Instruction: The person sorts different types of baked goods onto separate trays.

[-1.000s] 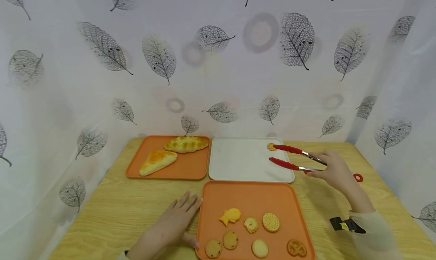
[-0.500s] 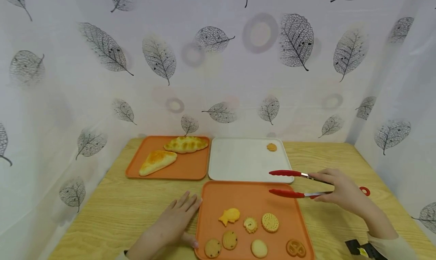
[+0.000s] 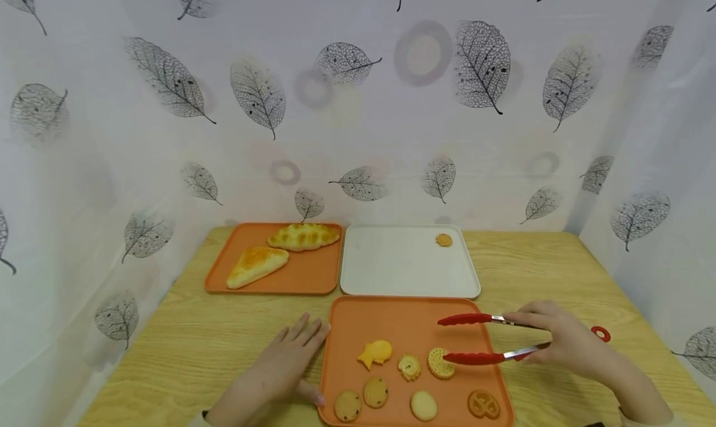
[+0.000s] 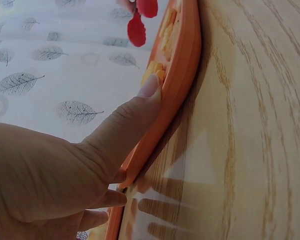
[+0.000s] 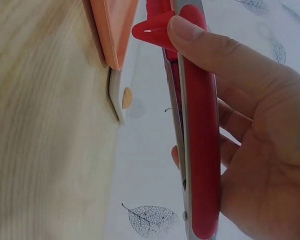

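Observation:
My right hand grips red-tipped metal tongs, thumb and fingers on opposite arms in the right wrist view. The tongs' tips are spread with nothing between them, over the right part of the near orange tray. The lower tip overlaps a round dotted biscuit in the head view. Around it lie a fish-shaped biscuit, a small fluted biscuit, a pretzel-shaped biscuit, a plain oval one and two dark-dotted cookies. My left hand rests at the tray's left rim, fingers extended, thumb touching it.
Behind the near tray stands a white tray with one small biscuit at its far right corner. To its left, another orange tray bears a braided bread and a triangular bread. Leaf-printed curtains enclose the wooden table.
My right hand has drawn the tongs back from beside the small biscuit on the white tray to above the near orange tray. That biscuit stays on the white tray. The left hand keeps its place.

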The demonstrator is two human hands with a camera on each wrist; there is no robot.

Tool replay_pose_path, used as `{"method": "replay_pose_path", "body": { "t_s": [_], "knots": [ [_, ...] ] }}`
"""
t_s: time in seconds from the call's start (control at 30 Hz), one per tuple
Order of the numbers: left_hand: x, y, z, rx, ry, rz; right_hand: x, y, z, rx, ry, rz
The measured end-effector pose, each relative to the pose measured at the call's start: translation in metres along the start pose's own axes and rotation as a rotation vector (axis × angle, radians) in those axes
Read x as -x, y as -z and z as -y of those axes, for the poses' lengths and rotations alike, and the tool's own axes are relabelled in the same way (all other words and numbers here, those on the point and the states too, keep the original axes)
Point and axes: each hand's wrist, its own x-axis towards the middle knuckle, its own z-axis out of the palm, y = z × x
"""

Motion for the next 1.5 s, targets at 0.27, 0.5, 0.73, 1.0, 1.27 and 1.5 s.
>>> {"method": "replay_pose_path", "body": {
  "t_s": [0.27,0.5,0.73,1.0,1.27,1.5],
  "knots": [
    [0.0,0.0,0.0,0.019,0.014,0.013,0.002,-0.009,0.005,-0.048,0.085,0.051],
    [-0.001,0.001,0.0,0.0,0.004,0.008,-0.001,-0.011,0.007,-0.061,0.137,0.063],
    [-0.001,-0.001,0.0,-0.008,0.006,0.014,-0.005,-0.01,0.008,-0.077,0.121,0.084],
    [-0.001,-0.001,0.001,-0.012,0.007,0.007,-0.009,-0.008,0.005,-0.05,0.113,0.052],
    [0.0,0.002,-0.001,-0.003,0.013,0.011,-0.017,-0.002,-0.004,-0.05,0.062,0.076],
    [0.001,0.003,-0.004,-0.017,0.001,0.01,-0.03,0.004,-0.014,-0.019,0.028,0.042]
  ]
}}
